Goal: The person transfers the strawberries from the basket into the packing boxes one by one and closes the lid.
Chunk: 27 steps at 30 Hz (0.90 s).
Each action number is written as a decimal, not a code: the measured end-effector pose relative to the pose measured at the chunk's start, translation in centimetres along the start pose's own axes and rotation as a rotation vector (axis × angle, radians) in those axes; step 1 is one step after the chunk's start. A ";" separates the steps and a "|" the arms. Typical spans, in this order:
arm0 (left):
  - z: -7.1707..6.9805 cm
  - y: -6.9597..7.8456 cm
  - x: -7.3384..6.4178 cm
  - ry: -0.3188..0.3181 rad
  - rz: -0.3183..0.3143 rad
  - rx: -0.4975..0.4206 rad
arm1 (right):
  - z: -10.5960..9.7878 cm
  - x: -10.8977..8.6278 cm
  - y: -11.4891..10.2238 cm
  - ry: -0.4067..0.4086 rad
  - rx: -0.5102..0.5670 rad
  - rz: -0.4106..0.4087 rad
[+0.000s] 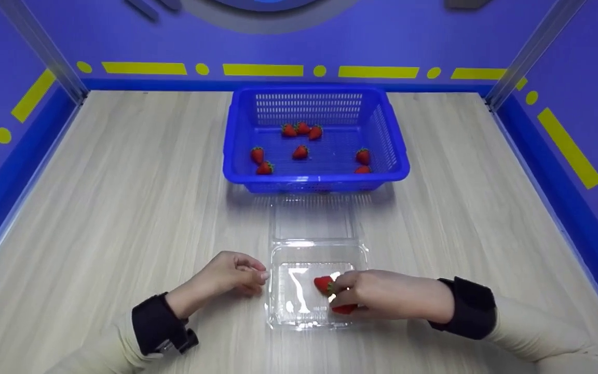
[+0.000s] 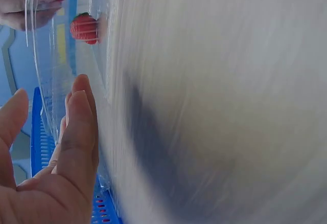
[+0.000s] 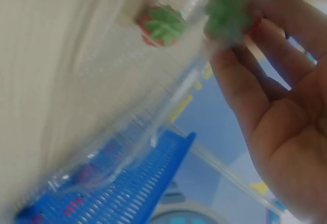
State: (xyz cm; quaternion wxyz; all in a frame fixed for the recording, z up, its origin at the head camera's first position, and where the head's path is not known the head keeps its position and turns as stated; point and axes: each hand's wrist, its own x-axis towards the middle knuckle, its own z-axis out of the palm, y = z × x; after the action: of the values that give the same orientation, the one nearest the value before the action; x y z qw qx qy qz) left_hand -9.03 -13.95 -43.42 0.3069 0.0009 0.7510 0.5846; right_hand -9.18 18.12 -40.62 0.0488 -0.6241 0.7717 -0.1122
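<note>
A clear plastic clamshell box (image 1: 291,291) lies on the table with its lid (image 1: 312,221) folded back toward a blue basket. Inside the box rests one strawberry (image 1: 323,284), seen through the wall in the left wrist view. My right hand (image 1: 382,293) is over the box's right side and pinches a second strawberry (image 3: 227,14) between thumb and fingers, its green leaves facing the right wrist camera. Just left of the box is my left hand (image 1: 231,275), its fingers loosely bent and holding nothing.
The blue basket (image 1: 314,178) stands behind the box, with several strawberries (image 1: 300,152) scattered over its floor. Blue panels with yellow marks (image 1: 262,69) border the wooden table (image 1: 138,197) at the back and sides.
</note>
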 end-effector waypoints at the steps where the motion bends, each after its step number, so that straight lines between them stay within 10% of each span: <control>1: 0.0 -0.1 0.0 -0.002 -0.002 -0.011 | 0.2 0.0 0.0 -0.001 -0.006 0.002; 27: 0.8 -0.4 0.5 -0.035 -0.031 -0.132 | 1.2 0.5 1.0 -0.197 0.119 0.145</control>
State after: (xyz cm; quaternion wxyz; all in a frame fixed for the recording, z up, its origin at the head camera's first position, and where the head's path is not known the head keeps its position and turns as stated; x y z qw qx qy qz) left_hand -8.91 -13.18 -44.11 0.3284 -0.0206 0.7053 0.6279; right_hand -9.99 17.71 -41.97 0.1691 -0.5707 0.7982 -0.0922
